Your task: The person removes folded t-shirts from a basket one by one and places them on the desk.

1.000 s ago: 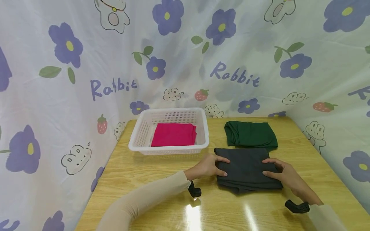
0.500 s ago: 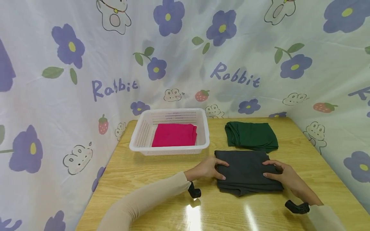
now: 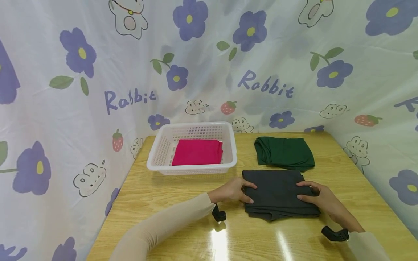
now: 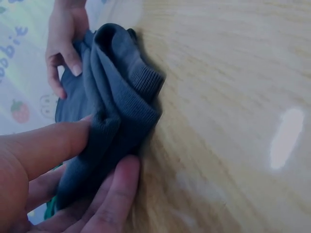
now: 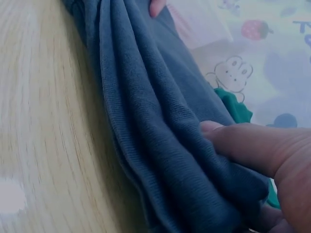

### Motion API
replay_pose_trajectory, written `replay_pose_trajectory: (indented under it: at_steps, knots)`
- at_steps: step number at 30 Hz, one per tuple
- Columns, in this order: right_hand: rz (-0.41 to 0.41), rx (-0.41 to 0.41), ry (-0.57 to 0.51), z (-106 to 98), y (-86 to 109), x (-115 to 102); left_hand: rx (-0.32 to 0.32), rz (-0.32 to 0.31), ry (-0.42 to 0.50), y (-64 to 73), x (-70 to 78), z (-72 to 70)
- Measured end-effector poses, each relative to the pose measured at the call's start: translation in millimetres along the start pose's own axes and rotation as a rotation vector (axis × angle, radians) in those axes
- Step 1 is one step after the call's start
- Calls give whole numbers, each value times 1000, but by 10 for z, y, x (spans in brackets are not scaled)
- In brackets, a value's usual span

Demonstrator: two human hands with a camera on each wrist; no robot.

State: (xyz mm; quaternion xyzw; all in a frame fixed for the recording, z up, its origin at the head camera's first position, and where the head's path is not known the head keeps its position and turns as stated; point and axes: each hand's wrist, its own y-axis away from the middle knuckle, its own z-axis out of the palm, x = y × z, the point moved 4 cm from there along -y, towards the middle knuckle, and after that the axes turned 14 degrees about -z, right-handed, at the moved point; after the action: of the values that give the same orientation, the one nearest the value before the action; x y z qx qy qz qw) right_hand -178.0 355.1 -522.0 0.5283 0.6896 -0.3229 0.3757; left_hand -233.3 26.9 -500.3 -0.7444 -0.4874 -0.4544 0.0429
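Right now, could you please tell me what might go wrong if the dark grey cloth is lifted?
The dark grey cloth shows several layers at its near edge, which may slip apart. The left hand and right hand hold only its sides, so its middle could sag. The green cloth lies close behind it and might get nudged.

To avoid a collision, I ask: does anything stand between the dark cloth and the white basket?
Only the left grip, holding the left side of the dark cloth, and the raised rim of the white basket. No other object is visible between; the green cloth lies behind, outside that path.
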Motion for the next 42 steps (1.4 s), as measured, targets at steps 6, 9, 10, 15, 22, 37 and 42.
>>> replay_pose_trajectory:
  at_steps: [6,9,10,15,22,37,42]
  knots:
    - [-38,-12,57,-63,-3,-104,-38,0,29,2,-28,-40]
    - [-34,19,55,-139,-1,-170,-23,7,4,19,-35,-90]
    - [-34,31,50,-166,-5,-192,-22,9,-1,28,-36,-106]
    - [-84,82,87,-250,-78,-339,-29,55,2,103,27,-209]
    - [-165,49,115,-198,-259,-602,-97,170,52,228,212,-391]
    - [-280,-45,15,206,-841,-1189,39,161,114,411,233,-1261]
    - [-312,-79,-33,388,-1031,-1336,97,129,147,433,106,-1527]
